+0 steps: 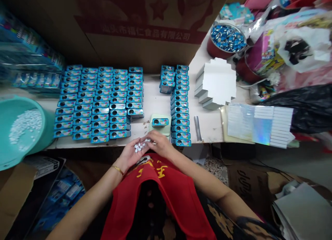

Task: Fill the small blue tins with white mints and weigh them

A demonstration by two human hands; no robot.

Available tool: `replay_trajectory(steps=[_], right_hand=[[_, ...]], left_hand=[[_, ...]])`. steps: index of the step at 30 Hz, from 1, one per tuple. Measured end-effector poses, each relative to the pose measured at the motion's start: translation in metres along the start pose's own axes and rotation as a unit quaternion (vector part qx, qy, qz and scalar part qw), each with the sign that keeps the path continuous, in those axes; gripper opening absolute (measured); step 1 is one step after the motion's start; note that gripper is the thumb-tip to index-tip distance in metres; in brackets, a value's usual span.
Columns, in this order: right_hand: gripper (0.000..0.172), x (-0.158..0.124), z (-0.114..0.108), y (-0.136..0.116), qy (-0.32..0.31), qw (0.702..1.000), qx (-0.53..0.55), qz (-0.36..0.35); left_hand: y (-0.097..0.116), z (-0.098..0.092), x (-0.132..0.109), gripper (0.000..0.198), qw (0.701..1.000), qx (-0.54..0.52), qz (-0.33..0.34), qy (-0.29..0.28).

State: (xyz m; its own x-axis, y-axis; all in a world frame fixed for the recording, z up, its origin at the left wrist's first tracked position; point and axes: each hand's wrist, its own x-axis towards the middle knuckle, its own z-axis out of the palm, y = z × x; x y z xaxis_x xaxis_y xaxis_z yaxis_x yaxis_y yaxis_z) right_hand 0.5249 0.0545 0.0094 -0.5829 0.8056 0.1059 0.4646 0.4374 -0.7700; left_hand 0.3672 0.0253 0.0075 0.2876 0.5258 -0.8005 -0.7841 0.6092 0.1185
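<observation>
Small white candies [140, 147] lie in the palm of my left hand [130, 153], which is cupped upward in front of the table edge. My right hand [161, 145] reaches over from the right, its fingers bent together at the candies; what its fingertips pinch is too small to make out. Just beyond the hands, a small blue box [160, 122] rests on a pale green scale [166, 130]. Rows of blue boxes [100, 111] stand to the left, and another column of blue boxes [181, 120] stands to the right.
A teal basin [38, 139] with white candies is at far left. Flat white card pieces [219, 81], a metal strip [197, 128] and a red pot [215, 52] of blue-and-silver lids are on the right. A large carton [124, 25] stands behind.
</observation>
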Motion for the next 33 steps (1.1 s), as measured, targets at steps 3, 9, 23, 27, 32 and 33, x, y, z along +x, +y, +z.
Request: replay_trajectory(steps=[3, 9, 23, 27, 32, 33], right_hand=[[0.018, 0.011, -0.025, 0.021, 0.064, 0.996, -0.044, 0.051], [0.02, 0.03, -0.039, 0.043, 0.044, 0.987, -0.134, 0.083], [0.016, 0.019, -0.04, 0.037, 0.123, 0.986, -0.084, 0.074], [0.015, 0.012, -0.031, -0.001, 0.126, 0.992, 0.028, 0.002], [0.018, 0.008, -0.044, 0.009, 0.19, 0.981, -0.006, 0.046], [0.018, 0.006, -0.052, 0.02, 0.22, 0.972, -0.022, 0.075]], left_hand=[[0.007, 0.005, 0.001, 0.027, 1.0, 0.017, -0.007, -0.006], [0.007, -0.004, -0.004, 0.029, 1.0, 0.002, -0.001, 0.005], [0.004, -0.015, -0.008, 0.025, 1.0, -0.005, 0.0, 0.015], [-0.001, -0.013, -0.006, 0.021, 1.0, 0.0, -0.01, 0.006], [0.006, -0.017, -0.01, 0.019, 1.0, 0.003, -0.018, 0.001], [0.01, -0.021, -0.011, 0.019, 1.0, -0.002, -0.017, -0.007]])
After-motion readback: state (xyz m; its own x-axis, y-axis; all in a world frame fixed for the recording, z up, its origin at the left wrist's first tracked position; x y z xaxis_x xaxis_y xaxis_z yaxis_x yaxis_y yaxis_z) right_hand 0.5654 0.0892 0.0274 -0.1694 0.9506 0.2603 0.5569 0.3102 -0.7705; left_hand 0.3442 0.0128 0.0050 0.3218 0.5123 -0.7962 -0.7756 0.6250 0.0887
